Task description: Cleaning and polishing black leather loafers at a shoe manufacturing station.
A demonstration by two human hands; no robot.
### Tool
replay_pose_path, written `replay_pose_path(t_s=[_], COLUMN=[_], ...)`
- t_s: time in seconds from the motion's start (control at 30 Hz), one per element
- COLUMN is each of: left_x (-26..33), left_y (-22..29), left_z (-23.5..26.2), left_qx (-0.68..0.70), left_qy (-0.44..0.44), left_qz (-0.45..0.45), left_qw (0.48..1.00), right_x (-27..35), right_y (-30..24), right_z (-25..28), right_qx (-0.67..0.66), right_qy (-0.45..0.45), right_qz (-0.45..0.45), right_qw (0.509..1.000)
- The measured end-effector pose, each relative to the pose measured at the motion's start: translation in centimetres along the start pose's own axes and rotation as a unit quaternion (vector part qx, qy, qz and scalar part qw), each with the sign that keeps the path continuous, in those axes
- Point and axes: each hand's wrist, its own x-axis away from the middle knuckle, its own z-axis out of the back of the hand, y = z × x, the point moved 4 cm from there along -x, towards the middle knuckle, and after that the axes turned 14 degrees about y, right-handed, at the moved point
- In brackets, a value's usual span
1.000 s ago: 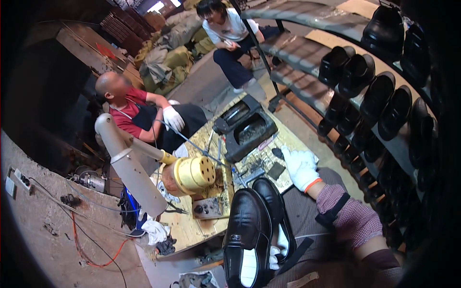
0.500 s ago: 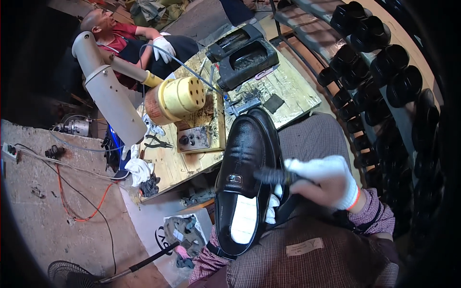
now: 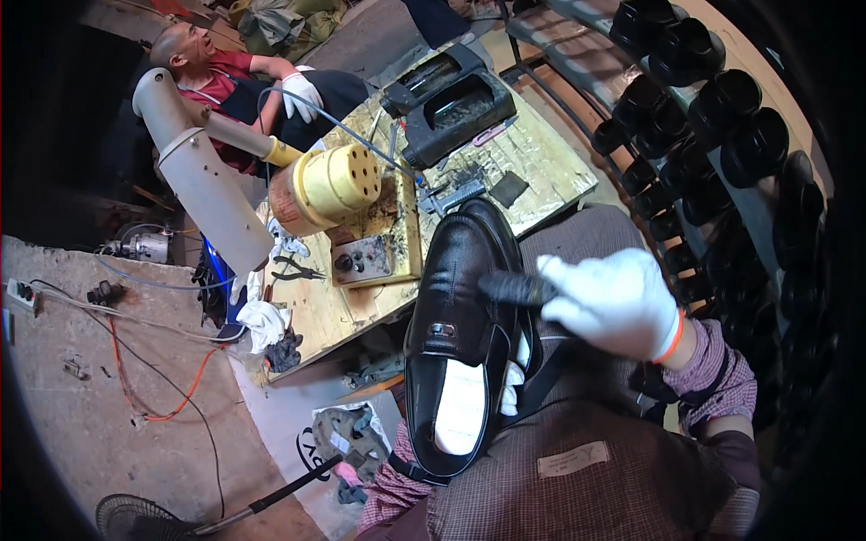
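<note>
A black leather loafer (image 3: 451,279) with a metal ornament and a white insole lies toe away from me above my lap. A second black shoe (image 3: 492,221) shows partly behind its right side. My left hand (image 3: 511,388) is mostly hidden under the loafer; its white-gloved fingers curl up round the right edge. My white-gloved right hand (image 3: 613,302) is closed on a dark brush (image 3: 516,288), blurred by motion, whose end is at the loafer's upper, near the ornament.
Ahead stands a worktable (image 3: 550,171) with black open-topped containers (image 3: 460,117), pliers (image 3: 298,269) and a control box (image 3: 361,261). A yellow-headed lamp-like device (image 3: 329,185) on a grey arm overhangs it. Black shoes (image 3: 753,144) fill racks on the right. A seated person (image 3: 234,81) is beyond.
My right hand has moved up and turned so that the back of the glove shows. The brush has shifted slightly farther up the loafer's upper. The loafer stays nearly in place.
</note>
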Motion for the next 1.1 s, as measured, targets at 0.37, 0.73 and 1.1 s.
replay_pose_path(t_s=[0.37, 0.73, 1.1], left_x=[-0.4, -0.4, -0.3], left_y=[0.6, 1.2, 0.9], left_z=[1.0, 1.1, 0.8], left_qx=[0.004, -0.004, 0.004], left_qy=[0.012, 0.021, -0.001], left_qz=[0.009, -0.002, -0.047], left_qw=[1.000, 1.000, 0.999], right_x=[-2.6, -5.2, 0.5], right_y=[-1.0, 13.6, 1.0], right_z=[0.2, -9.7, -7.9], right_qx=[-0.045, 0.078, -0.230], right_qy=[-0.081, 0.082, -0.057], right_qz=[0.037, -0.123, -0.244], right_qw=[0.995, 0.986, 0.940])
